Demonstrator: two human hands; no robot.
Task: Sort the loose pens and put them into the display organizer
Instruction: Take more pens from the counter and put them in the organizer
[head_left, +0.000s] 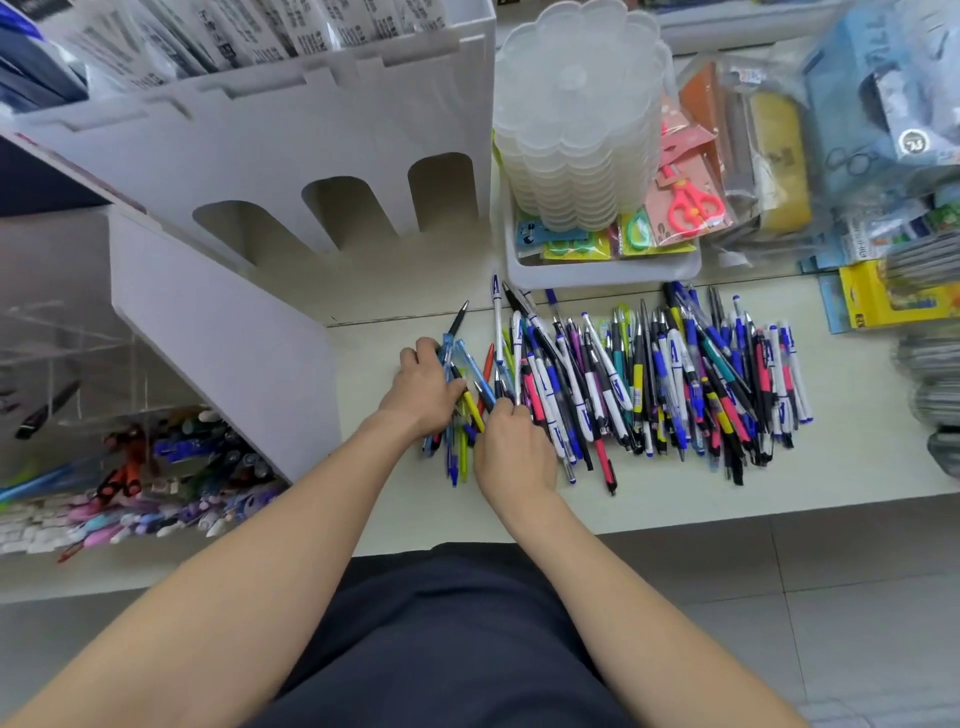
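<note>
Head view: the left hand (423, 387) lies over a bundle (460, 426) of blue and yellow pens on the bench (675, 501), fingers curled round it. The right hand (511, 452) is just beside it, fingers bent and pinching a pen (487, 396) at the left edge of the pile (675, 384). The bundle runs near-to-far under the left fingers, splayed slightly, and which ends are tips is mixed. The pile's pens share that axis and spread away to the right. The organizer (291, 208) stands beyond and left of both hands, arched slots facing the person; the left hand is nearer, so I judge it would carry the bundle there.
</note>
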